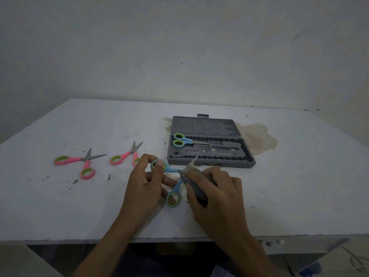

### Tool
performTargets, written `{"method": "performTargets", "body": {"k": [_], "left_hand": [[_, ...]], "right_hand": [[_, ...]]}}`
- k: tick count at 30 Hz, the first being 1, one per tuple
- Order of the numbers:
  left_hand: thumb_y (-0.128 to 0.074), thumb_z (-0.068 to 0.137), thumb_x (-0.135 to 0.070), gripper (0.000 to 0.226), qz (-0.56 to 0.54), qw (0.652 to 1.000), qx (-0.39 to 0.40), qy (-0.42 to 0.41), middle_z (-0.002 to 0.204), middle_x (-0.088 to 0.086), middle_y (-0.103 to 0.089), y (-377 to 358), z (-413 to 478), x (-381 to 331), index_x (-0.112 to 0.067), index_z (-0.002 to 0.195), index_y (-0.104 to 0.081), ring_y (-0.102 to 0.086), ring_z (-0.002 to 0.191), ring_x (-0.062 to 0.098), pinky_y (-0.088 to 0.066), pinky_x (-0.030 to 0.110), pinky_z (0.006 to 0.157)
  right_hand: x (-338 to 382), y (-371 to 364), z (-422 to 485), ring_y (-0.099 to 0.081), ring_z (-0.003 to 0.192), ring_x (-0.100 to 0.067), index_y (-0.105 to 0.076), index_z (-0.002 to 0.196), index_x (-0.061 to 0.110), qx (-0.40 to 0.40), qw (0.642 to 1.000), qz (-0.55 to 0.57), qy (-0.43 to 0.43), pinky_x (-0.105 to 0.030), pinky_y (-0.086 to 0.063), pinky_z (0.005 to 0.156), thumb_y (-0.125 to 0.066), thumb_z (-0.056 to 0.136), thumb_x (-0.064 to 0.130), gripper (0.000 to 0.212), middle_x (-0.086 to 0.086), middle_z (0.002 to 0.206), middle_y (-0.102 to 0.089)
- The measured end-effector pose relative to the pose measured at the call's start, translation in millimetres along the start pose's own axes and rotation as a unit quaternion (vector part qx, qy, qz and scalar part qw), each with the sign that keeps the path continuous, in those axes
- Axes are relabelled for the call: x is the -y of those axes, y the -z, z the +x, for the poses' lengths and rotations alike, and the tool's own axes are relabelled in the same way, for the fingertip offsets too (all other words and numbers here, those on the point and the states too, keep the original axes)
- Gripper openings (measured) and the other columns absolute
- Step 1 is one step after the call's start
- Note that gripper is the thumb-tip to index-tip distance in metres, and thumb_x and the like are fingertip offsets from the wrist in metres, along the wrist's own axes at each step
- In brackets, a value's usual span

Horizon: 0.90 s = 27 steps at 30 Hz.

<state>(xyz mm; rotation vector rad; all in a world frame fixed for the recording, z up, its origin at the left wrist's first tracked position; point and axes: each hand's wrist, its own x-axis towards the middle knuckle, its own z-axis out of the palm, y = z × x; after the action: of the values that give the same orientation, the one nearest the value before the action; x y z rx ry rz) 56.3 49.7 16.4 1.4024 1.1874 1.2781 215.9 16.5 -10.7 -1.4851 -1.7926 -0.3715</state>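
Near front edge of table (79,206): blue scissors (177,186) spread wide. Your left hand (145,180) pinches upper ring to steady it. Your right hand (215,188) curls round grey tool (196,188), pressed on bare steel blade (194,159); likely cleaning or honing, tool type unclear. Handles are smooth plastic with green-lined loops. Grey moulded case (211,164) lies open behind, 1 matching pair (181,139) stowed inside. Pink pair (81,160) and 2nd pink pair (125,155) wait open at left.

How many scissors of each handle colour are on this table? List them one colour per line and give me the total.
Pink-handled metal scissors, green-lined rings: 2, lying open on the white table.
Blue-handled metal scissors, green-lined rings: 2, one in the open grey plastic case, one held by the left hand.
Total: 4
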Motion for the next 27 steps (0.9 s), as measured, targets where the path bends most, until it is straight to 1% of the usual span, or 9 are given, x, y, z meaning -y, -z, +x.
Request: {"method": "performTargets", "body": {"k": [2, 4, 7, 10, 13, 17, 20, 24, 27], "left_hand": [[-0.043, 0.1, -0.03, 0.015, 0.003, 1.0, -0.001, 0.0, 0.067, 0.005, -0.075, 0.2, 0.5, 0.7, -0.019, 0.093, -0.051, -0.065, 0.047, 0.017, -0.05, 0.019, 0.043], [-0.043, 0.1, -0.032, 0.016, 0.009, 1.0, -0.002, -0.001, 0.068, 0.005, -0.075, 0.0, 1.4, 2.1, -0.019, 0.095, -0.051, -0.066, 0.048, 0.018, -0.051, 0.02, 0.045], [-0.043, 0.101, -0.032, 0.017, 0.01, 1.0, 0.006, -0.006, 0.07, 0.008, -0.074, 0.3, 1.6, 4.9, -0.017, 0.098, -0.051, -0.067, 0.05, 0.021, -0.052, 0.022, 0.047], [-0.043, 0.101, -0.029, 0.017, 0.002, 1.0, -0.001, -0.011, 0.07, 0.009, -0.074, 1.4, 1.3, 3.9, -0.015, 0.098, -0.051, -0.068, 0.051, 0.021, -0.051, 0.02, 0.045], [-0.043, 0.101, -0.029, 0.015, 0.008, 1.0, -0.006, -0.029, 0.068, 0.01, -0.073, 1.9, 0.9, 5.7, -0.016, 0.097, -0.05, -0.068, 0.051, 0.02, -0.049, 0.019, 0.043], [-0.044, 0.1, -0.031, 0.013, 0.007, 0.999, -0.006, -0.039, 0.068, 0.008, -0.073, 1.3, 1.1, 7.1, -0.021, 0.095, -0.05, -0.07, 0.054, 0.019, -0.052, 0.021, 0.046], [-0.044, 0.1, -0.031, 0.013, 0.012, 0.999, -0.008, -0.044, 0.069, 0.008, -0.073, 1.6, 1.4, 9.1, -0.021, 0.096, -0.05, -0.07, 0.054, 0.021, -0.053, 0.022, 0.047], [-0.044, 0.101, -0.031, 0.015, -0.001, 0.999, -0.003, -0.043, 0.07, 0.007, -0.074, 0.9, 1.6, 10.2, -0.019, 0.097, -0.051, -0.071, 0.058, 0.021, -0.058, 0.029, 0.05], [-0.044, 0.1, -0.031, 0.013, 0.011, 0.999, -0.001, -0.047, 0.07, 0.005, -0.074, 1.3, 2.0, 11.4, -0.021, 0.096, -0.051, -0.071, 0.057, 0.021, -0.057, 0.028, 0.049]], "right_hand": [[-2.6, 1.5, 1.5, -0.054, 0.083, -0.019, -0.062, 0.118, 0.026, -0.028, 0.999, 0.014, -0.022, -0.035, -0.042, 0.071, -0.06, 0.082, 0.04, 0.039, -0.002, 0.095, -0.062], [-1.6, 6.3, 2.9, -0.054, 0.086, -0.018, -0.063, 0.12, 0.026, -0.053, 0.998, 0.036, -0.029, -0.034, -0.04, 0.074, -0.059, 0.084, 0.039, 0.039, -0.002, 0.097, -0.062], [5.8, 5.1, 2.8, -0.054, 0.083, -0.017, -0.061, 0.121, 0.03, 0.013, 0.999, 0.015, 0.034, -0.032, -0.037, 0.071, -0.056, 0.087, 0.04, 0.036, 0.001, 0.095, -0.06], [9.5, 0.6, 5.2, -0.054, 0.081, -0.016, -0.061, 0.121, 0.028, 0.02, 0.999, 0.022, -0.029, -0.03, -0.036, 0.069, -0.051, 0.088, 0.042, 0.038, 0.002, 0.093, -0.06], [15.8, -1.4, -0.7, -0.052, 0.08, -0.014, -0.06, 0.124, 0.03, 0.041, 0.999, 0.029, -0.013, -0.029, -0.035, 0.068, -0.051, 0.089, 0.043, 0.038, 0.004, 0.092, -0.06], [17.8, -0.8, -0.1, -0.053, 0.079, -0.015, -0.062, 0.121, 0.028, 0.004, 0.998, 0.043, -0.044, -0.03, -0.037, 0.067, -0.054, 0.087, 0.04, 0.037, 0.003, 0.091, -0.061], [19.8, -1.3, -1.4, -0.053, 0.08, -0.014, -0.061, 0.123, 0.028, 0.026, 0.999, 0.032, -0.017, -0.029, -0.035, 0.069, -0.051, 0.088, 0.043, 0.039, 0.004, 0.092, -0.061], [17.4, 0.6, 0.7, -0.054, 0.079, -0.016, -0.064, 0.119, 0.025, -0.007, 0.998, 0.039, -0.047, -0.03, -0.035, 0.069, -0.051, 0.088, 0.041, 0.038, 0.001, 0.091, -0.062], [16.7, -1.1, 1.8, -0.054, 0.08, -0.016, -0.063, 0.121, 0.027, 0.014, 0.999, 0.021, -0.025, -0.029, -0.034, 0.069, -0.052, 0.088, 0.041, 0.038, 0.002, 0.092, -0.062]]}}
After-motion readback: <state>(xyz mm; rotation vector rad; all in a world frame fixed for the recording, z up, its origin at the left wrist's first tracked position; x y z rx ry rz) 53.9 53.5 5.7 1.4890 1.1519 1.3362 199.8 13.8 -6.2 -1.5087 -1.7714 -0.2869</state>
